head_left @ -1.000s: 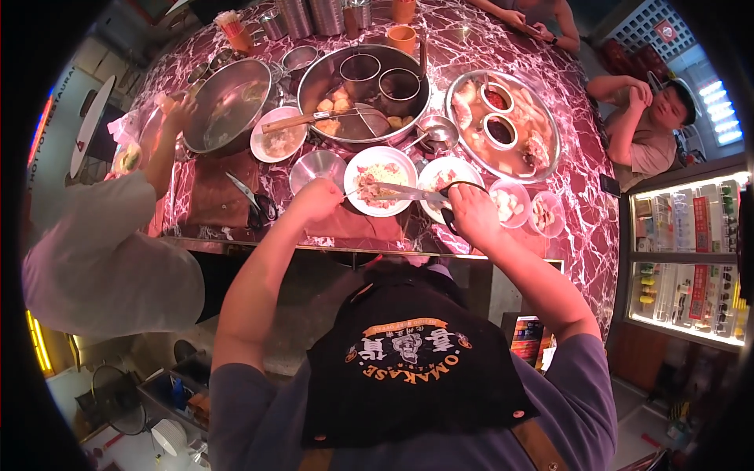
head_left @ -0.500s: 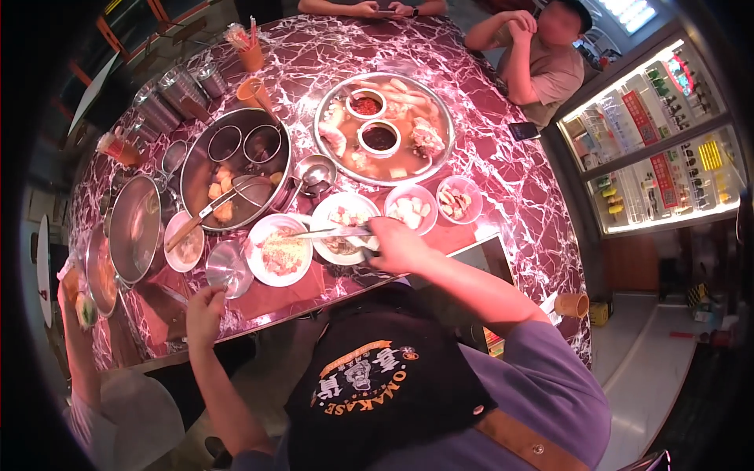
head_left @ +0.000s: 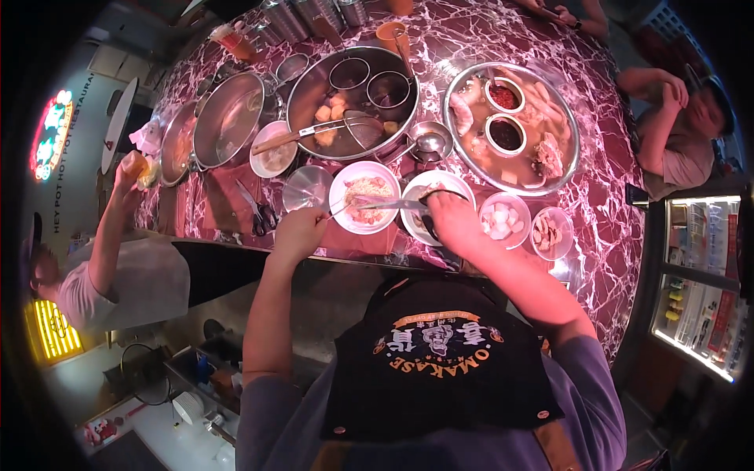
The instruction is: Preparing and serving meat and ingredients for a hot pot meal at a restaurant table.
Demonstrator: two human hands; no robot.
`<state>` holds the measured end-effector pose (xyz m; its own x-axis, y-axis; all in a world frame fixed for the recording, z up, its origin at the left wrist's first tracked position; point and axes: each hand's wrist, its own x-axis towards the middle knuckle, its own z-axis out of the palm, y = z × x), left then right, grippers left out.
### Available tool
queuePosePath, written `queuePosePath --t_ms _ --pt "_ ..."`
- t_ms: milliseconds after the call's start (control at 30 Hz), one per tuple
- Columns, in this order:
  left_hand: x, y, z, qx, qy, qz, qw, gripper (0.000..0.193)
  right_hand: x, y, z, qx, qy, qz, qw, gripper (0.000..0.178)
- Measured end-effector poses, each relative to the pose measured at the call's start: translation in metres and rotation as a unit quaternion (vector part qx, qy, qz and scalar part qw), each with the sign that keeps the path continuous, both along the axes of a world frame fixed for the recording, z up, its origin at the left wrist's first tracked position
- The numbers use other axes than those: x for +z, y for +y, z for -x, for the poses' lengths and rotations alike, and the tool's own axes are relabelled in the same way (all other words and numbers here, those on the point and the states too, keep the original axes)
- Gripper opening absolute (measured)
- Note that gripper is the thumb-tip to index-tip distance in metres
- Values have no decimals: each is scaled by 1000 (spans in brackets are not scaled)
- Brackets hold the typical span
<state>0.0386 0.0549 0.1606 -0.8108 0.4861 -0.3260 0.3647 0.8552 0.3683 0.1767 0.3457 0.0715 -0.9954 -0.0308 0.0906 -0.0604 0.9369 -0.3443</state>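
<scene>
My right hand [head_left: 457, 224] grips a pair of scissors [head_left: 400, 205] with black handles, its metal blades reaching left over a white bowl [head_left: 339, 177] of pale, crumbly food. Beneath that hand is a second white bowl [head_left: 466, 184], its contents partly covered. Closed at the near left rim of the first bowl, my left hand [head_left: 300, 234] pinches a thin, stick-like utensil [head_left: 336, 212] that points into the food; its kind is unclear. Just left stands a clear bowl [head_left: 308, 188]. Small bowls of white chunks [head_left: 500, 220] and brownish pieces [head_left: 552, 233] sit to the right.
Behind the bowls stand a large pot [head_left: 294, 110] with a wooden-handled strainer [head_left: 294, 140] across it, a ladle [head_left: 431, 143], and a round pan of stew [head_left: 514, 177]. Other scissors [head_left: 259, 210] lie at left. A co-worker's hand [head_left: 129, 169] is far left; another person's arms [head_left: 660, 118] rest at right.
My view has turned, shifting the table rightward and upward in the picture. My left hand has come from beside the clear bowl to the crumbly food's bowl. The right hand still holds the scissors.
</scene>
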Motion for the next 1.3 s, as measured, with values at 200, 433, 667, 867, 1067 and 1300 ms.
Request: queuePosePath --t_ms 200,433,667,867,1067,1300 --pt "5 -43 9 14 19 -27 999 29 1 10 5 -39 -83 -52 994 23" --pt "-59 -34 11 220 -149 -315 911 22 45 66 -92 -204 -180 178 946 54" --pt "-109 142 -12 -29 -106 -340 934 19 48 191 -188 -423 -95 -27 901 52" --pt "-139 316 -46 -127 -12 -292 948 13 1 253 -186 -381 -129 -107 909 43" --pt "-157 391 -59 -113 21 -229 967 13 -20 308 -174 -374 -125 -34 918 38" --pt "-148 425 -50 -76 -8 -232 970 13 -13 342 -167 -406 -201 140 880 45"
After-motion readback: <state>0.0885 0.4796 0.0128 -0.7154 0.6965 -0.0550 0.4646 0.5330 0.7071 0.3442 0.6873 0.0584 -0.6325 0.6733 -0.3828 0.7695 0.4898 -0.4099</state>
